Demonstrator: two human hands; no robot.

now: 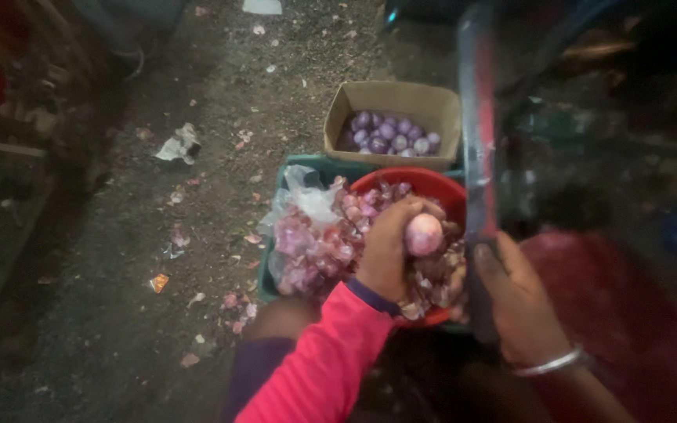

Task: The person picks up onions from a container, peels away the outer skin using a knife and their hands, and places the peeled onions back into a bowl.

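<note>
**Peeled onion held over the red bowl**

The left hand [385, 247] grips a pale pink onion [423, 233], fingers curled around it, above a red bowl [425, 182] heaped with skins. The right hand [520, 301], just beside, is wrapped around a dark upright blade [478, 157]. Beyond both hands sits a cardboard box [395, 100] of purple onions.

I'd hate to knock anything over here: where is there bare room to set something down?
Bare ground lies left of the green crate, only littered with skins. Another open strip runs above the cardboard box. The red bowl is heaped full, and the left hand with its onion and right hand crowd it.
</note>
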